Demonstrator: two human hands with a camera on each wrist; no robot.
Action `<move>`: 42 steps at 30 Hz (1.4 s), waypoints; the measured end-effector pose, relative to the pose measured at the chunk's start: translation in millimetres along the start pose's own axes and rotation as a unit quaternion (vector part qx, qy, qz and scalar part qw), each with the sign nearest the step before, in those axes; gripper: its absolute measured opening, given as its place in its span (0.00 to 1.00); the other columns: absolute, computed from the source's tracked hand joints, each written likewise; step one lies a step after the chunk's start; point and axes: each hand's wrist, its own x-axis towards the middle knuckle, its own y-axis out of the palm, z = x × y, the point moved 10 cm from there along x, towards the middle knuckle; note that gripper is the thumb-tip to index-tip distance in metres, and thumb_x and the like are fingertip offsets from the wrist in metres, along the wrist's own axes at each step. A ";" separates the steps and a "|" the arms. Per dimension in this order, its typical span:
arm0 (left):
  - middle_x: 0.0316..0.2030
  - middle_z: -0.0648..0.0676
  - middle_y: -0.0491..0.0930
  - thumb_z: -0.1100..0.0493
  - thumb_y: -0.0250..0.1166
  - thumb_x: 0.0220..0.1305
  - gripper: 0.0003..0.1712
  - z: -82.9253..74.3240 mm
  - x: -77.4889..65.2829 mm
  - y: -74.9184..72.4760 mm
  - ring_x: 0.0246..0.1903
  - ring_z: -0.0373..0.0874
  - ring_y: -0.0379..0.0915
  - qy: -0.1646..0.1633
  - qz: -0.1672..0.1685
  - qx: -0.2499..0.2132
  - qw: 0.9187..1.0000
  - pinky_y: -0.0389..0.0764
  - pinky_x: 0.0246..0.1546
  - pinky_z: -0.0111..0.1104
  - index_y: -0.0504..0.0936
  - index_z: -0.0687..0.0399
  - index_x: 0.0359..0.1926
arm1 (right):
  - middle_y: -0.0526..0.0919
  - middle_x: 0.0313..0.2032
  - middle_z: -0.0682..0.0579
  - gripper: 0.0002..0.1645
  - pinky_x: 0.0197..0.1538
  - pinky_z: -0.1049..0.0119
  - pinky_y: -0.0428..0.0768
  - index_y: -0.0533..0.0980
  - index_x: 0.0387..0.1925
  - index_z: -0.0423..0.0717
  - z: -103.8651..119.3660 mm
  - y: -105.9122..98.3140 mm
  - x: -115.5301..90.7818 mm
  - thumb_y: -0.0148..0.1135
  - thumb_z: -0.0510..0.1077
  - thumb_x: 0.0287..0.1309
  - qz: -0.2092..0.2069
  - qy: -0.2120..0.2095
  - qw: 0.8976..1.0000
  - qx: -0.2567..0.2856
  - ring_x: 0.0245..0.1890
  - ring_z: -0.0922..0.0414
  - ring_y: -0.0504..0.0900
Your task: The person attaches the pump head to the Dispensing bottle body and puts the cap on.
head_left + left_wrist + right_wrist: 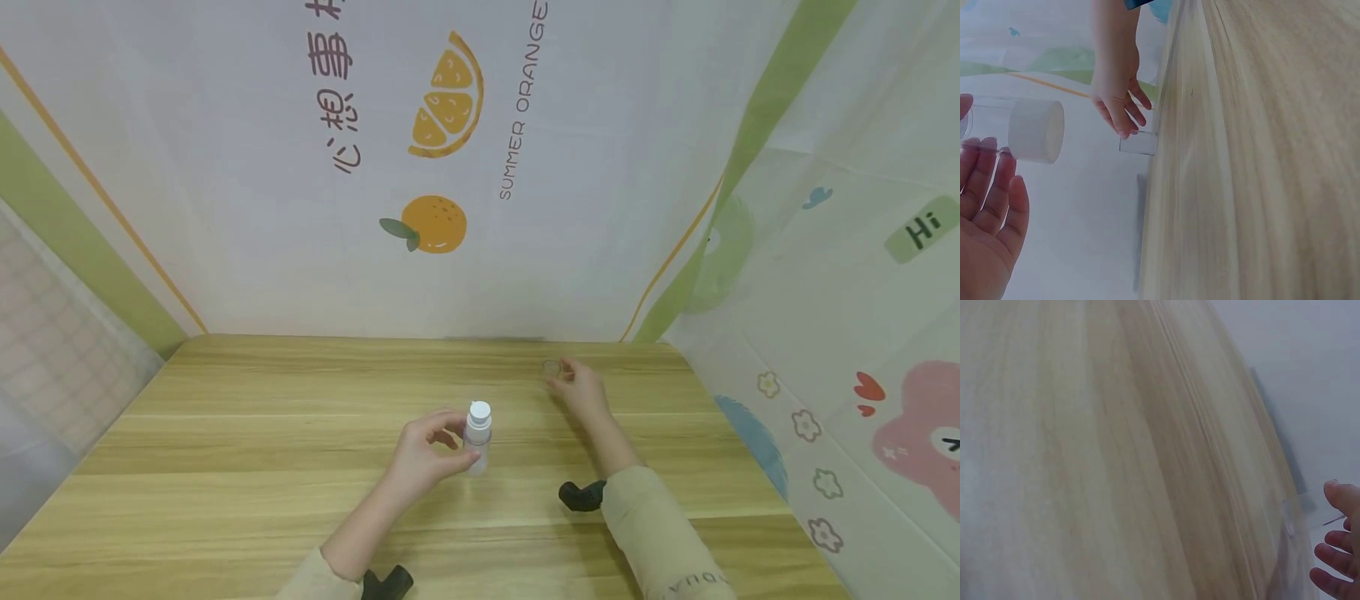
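Observation:
My left hand (429,450) holds a small pump bottle (478,435) near the middle of the table, thumb on the near side and fingers on the far side. It is upright, with a white pump head. In the left wrist view its clear lower wall and white base (1038,130) show beside the fingers. Toward the back right, my right hand (581,390) reaches to a clear cap (552,367) standing on the table. In the left wrist view its loosely spread fingers come down to the cap's top. The right wrist view shows the thumb (1340,495) over the cap's edge.
The wooden table (300,400) ends at a white printed cloth (262,208) at the back. Another printed cloth (847,308) hangs along the right side. Black wrist pieces (581,497) show by both sleeves.

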 end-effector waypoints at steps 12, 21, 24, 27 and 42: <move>0.39 0.51 0.82 0.71 0.75 0.45 0.19 -1.0 0.0 0.0 0.40 0.44 0.75 0.006 0.005 -0.001 1.000 0.79 0.39 0.42 0.84 0.60 0.41 | 0.74 0.57 0.37 0.38 0.53 0.48 0.75 0.64 0.66 0.37 -1.7 6.9 0.8 0.65 0.49 0.60 0.014 0.006 1.000 -0.022 0.53 0.43 0.75; 0.38 0.50 0.82 0.71 0.74 0.46 0.19 -0.3 -0.2 -0.7 0.40 0.44 0.75 -0.003 0.003 0.005 1.000 0.79 0.39 0.43 0.84 0.58 0.42 | 0.72 0.59 0.39 0.39 0.52 0.50 0.76 0.62 0.67 0.37 -4.9 11.8 3.2 0.64 0.50 0.61 0.021 0.021 1.000 0.004 0.55 0.44 0.74; 0.38 0.50 0.82 0.71 0.74 0.46 0.19 -0.1 -0.2 -1.1 0.39 0.44 0.75 0.000 0.003 0.004 1.000 0.79 0.39 0.43 0.84 0.57 0.42 | 0.73 0.58 0.39 0.38 0.51 0.50 0.76 0.63 0.67 0.37 -5.1 11.9 4.3 0.64 0.49 0.61 0.017 0.025 1.000 0.008 0.54 0.44 0.75; 0.38 0.51 0.82 0.69 0.74 0.46 0.18 -0.1 -0.4 -1.1 0.39 0.44 0.75 0.003 0.003 0.006 1.000 0.79 0.39 0.42 0.84 0.58 0.42 | 0.74 0.57 0.40 0.37 0.50 0.51 0.77 0.64 0.66 0.38 -5.2 12.0 5.0 0.64 0.49 0.62 0.013 0.029 0.999 0.007 0.53 0.44 0.76; 0.38 0.48 0.81 0.70 0.74 0.46 0.19 -0.9 -0.7 -0.5 0.39 0.45 0.75 0.000 0.003 0.010 1.000 0.79 0.39 0.44 0.84 0.57 0.42 | 0.77 0.53 0.41 0.33 0.49 0.52 0.78 0.67 0.64 0.38 -2.7 9.3 5.2 0.64 0.48 0.61 0.003 0.023 1.000 0.005 0.51 0.45 0.77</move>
